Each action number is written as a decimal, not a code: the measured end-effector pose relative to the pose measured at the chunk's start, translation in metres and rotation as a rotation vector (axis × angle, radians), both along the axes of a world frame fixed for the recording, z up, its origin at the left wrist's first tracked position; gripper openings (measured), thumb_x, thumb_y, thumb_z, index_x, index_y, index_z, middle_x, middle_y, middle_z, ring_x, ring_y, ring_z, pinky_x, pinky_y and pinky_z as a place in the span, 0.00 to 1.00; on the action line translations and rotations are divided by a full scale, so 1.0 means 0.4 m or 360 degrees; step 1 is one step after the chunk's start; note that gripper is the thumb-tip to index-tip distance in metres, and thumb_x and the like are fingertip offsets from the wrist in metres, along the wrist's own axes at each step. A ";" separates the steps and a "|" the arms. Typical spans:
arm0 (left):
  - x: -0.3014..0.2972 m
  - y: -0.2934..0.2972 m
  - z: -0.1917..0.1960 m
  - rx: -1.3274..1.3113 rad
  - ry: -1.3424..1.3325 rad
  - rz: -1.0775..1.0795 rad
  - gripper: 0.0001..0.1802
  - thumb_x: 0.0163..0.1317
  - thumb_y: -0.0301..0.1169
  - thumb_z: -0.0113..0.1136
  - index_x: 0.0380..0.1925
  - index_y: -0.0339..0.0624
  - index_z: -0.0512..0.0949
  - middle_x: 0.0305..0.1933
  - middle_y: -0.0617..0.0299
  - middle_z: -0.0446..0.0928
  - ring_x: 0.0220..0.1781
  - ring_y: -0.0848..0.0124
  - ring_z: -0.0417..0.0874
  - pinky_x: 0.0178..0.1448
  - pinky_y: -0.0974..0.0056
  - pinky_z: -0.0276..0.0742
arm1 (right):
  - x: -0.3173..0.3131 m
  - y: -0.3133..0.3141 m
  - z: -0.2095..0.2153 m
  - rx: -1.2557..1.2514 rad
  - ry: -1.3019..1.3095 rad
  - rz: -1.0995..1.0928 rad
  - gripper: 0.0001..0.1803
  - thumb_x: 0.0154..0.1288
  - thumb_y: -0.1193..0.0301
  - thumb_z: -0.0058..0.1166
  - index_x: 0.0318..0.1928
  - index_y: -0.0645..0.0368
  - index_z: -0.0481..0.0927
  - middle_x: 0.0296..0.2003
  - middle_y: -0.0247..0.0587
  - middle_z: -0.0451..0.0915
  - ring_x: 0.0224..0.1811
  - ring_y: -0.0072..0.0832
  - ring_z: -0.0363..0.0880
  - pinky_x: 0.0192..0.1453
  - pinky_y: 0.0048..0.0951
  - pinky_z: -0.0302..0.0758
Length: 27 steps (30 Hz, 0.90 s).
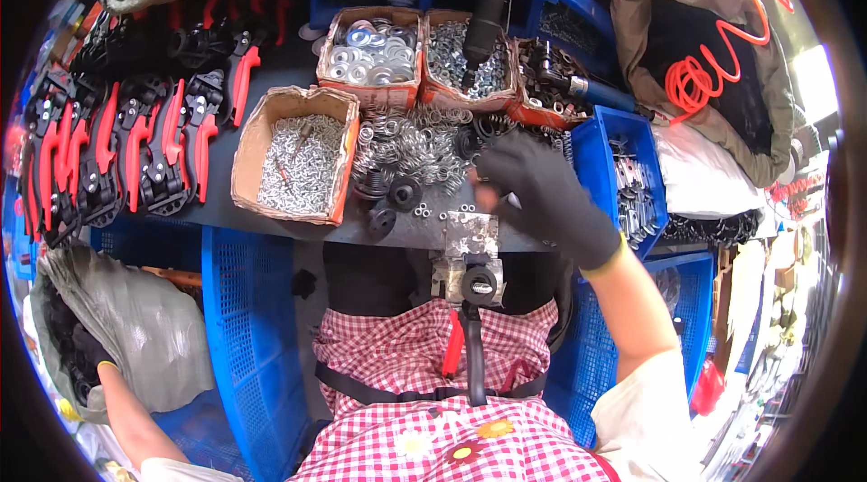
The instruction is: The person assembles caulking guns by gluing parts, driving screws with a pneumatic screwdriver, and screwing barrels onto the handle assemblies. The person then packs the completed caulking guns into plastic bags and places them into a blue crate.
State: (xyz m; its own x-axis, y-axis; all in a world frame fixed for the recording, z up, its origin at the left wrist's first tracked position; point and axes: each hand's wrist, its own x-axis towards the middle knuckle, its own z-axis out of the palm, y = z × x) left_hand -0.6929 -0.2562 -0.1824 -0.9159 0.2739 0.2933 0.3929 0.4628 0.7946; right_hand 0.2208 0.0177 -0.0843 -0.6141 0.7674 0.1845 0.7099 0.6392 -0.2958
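My right hand, in a dark glove with bare fingertips, hovers over the bench's front edge beside a heap of coil springs. Its fingers are curled together; what they hold, if anything, is hidden. Below it, a metal fixture carries a hand cutter with one red and one black handle. A round black piece with a spring at its centre sits on top of the cutter. At far left my gloved left hand reaches into a grey sack of black parts, its fingers out of sight.
Cardboard boxes hold small screws, washers and nuts. Black pulley-like discs and small rings lie near the edge. Rows of red-handled cutters stand left. A power driver hangs above; a blue bin stands right.
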 end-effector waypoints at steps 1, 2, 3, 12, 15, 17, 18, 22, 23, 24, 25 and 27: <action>0.002 0.011 -0.010 -0.0544 0.0290 0.0104 0.29 0.71 0.50 0.42 0.56 0.36 0.76 0.61 0.46 0.76 0.64 0.55 0.74 0.67 0.57 0.66 | -0.011 0.055 -0.023 0.0114 -0.0217 -0.0126 0.16 0.53 0.69 0.64 0.45 0.50 0.80 0.45 0.41 0.78 0.49 0.43 0.79 0.49 0.43 0.78; 0.018 0.037 -0.046 -0.1090 0.0570 0.0198 0.30 0.71 0.49 0.41 0.56 0.35 0.76 0.61 0.44 0.75 0.64 0.54 0.74 0.66 0.56 0.67 | -0.021 0.103 -0.055 0.0151 -0.0442 -0.0144 0.15 0.54 0.70 0.63 0.43 0.51 0.80 0.43 0.41 0.77 0.49 0.43 0.79 0.48 0.43 0.78; 0.024 0.041 -0.053 -0.1091 0.0571 0.0188 0.30 0.71 0.49 0.41 0.56 0.35 0.76 0.61 0.44 0.75 0.64 0.54 0.74 0.66 0.56 0.67 | -0.035 0.133 -0.073 0.0193 -0.0630 -0.0145 0.13 0.54 0.71 0.62 0.41 0.52 0.79 0.42 0.40 0.77 0.50 0.43 0.78 0.47 0.43 0.78; 0.112 -0.061 0.017 -0.1242 0.0290 -0.0230 0.26 0.74 0.41 0.39 0.61 0.37 0.74 0.62 0.47 0.76 0.67 0.54 0.72 0.71 0.58 0.62 | 0.012 -0.024 0.016 -0.0748 0.0539 -0.0368 0.12 0.53 0.78 0.63 0.38 0.58 0.77 0.33 0.33 0.78 0.36 0.29 0.78 0.43 0.27 0.75; 0.237 0.012 0.052 0.0156 0.0250 -0.0048 0.24 0.74 0.40 0.43 0.59 0.35 0.74 0.62 0.49 0.76 0.62 0.59 0.77 0.61 0.57 0.74 | 0.047 -0.166 -0.030 -0.1417 0.0881 -0.0241 0.12 0.60 0.73 0.63 0.43 0.64 0.78 0.29 0.35 0.80 0.34 0.20 0.78 0.39 0.26 0.75; 0.272 0.030 0.161 -0.0121 0.1165 -0.0567 0.24 0.75 0.39 0.42 0.62 0.35 0.71 0.61 0.52 0.76 0.61 0.62 0.77 0.64 0.57 0.72 | 0.051 -0.235 -0.111 -0.1466 0.1040 -0.0310 0.13 0.60 0.73 0.63 0.43 0.64 0.78 0.29 0.35 0.79 0.33 0.20 0.78 0.38 0.26 0.75; 0.387 0.111 0.176 0.0481 0.0418 -0.0757 0.24 0.75 0.38 0.41 0.63 0.35 0.70 0.61 0.53 0.75 0.61 0.63 0.76 0.65 0.57 0.71 | 0.052 -0.253 -0.134 -0.1504 0.1144 -0.0451 0.13 0.60 0.73 0.64 0.44 0.63 0.78 0.29 0.36 0.79 0.32 0.21 0.78 0.38 0.26 0.75; 0.964 0.302 0.167 0.1311 -0.1572 -0.1975 0.34 0.67 0.36 0.59 0.71 0.45 0.61 0.62 0.56 0.71 0.54 0.71 0.76 0.54 0.67 0.77 | 0.059 -0.251 -0.143 -0.0976 0.0920 -0.0515 0.15 0.57 0.72 0.66 0.43 0.63 0.78 0.30 0.37 0.79 0.32 0.23 0.78 0.37 0.26 0.75; 1.130 0.327 0.134 0.1298 -0.1814 -0.2249 0.38 0.63 0.37 0.63 0.71 0.48 0.61 0.57 0.58 0.72 0.51 0.70 0.76 0.49 0.67 0.77 | 0.065 -0.241 -0.165 -0.0669 0.0978 -0.0744 0.19 0.54 0.72 0.68 0.45 0.62 0.78 0.31 0.38 0.79 0.32 0.25 0.78 0.36 0.27 0.75; 1.285 0.323 0.096 0.1657 -0.2596 -0.1052 0.33 0.60 0.36 0.65 0.65 0.48 0.66 0.54 0.57 0.72 0.50 0.67 0.77 0.48 0.67 0.77 | 0.072 -0.230 -0.180 -0.0358 0.1021 -0.0974 0.22 0.52 0.71 0.69 0.47 0.62 0.78 0.32 0.39 0.79 0.32 0.28 0.78 0.36 0.27 0.75; 1.460 0.346 0.134 0.0546 -0.1628 -0.1977 0.35 0.47 0.42 0.78 0.52 0.43 0.71 0.54 0.53 0.74 0.53 0.64 0.79 0.57 0.60 0.78 | 0.069 -0.210 -0.196 -0.0169 0.0703 -0.1162 0.29 0.47 0.68 0.72 0.52 0.60 0.76 0.37 0.42 0.80 0.35 0.35 0.81 0.37 0.30 0.77; 1.666 0.379 0.104 0.0356 -0.1482 -0.2527 0.34 0.39 0.28 0.80 0.47 0.41 0.73 0.54 0.52 0.74 0.63 0.62 0.74 0.61 0.60 0.76 | 0.055 -0.174 -0.229 0.0030 0.0643 -0.1166 0.31 0.47 0.67 0.72 0.52 0.58 0.75 0.38 0.43 0.79 0.36 0.38 0.81 0.37 0.33 0.77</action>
State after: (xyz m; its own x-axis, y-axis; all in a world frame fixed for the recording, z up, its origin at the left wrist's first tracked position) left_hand -0.0267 -0.1046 -0.1409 0.2630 0.9632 0.0554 -0.2463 0.0115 0.9691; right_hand 0.2428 -0.0520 -0.1760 0.1548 0.9412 0.3003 0.7895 0.0649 -0.6103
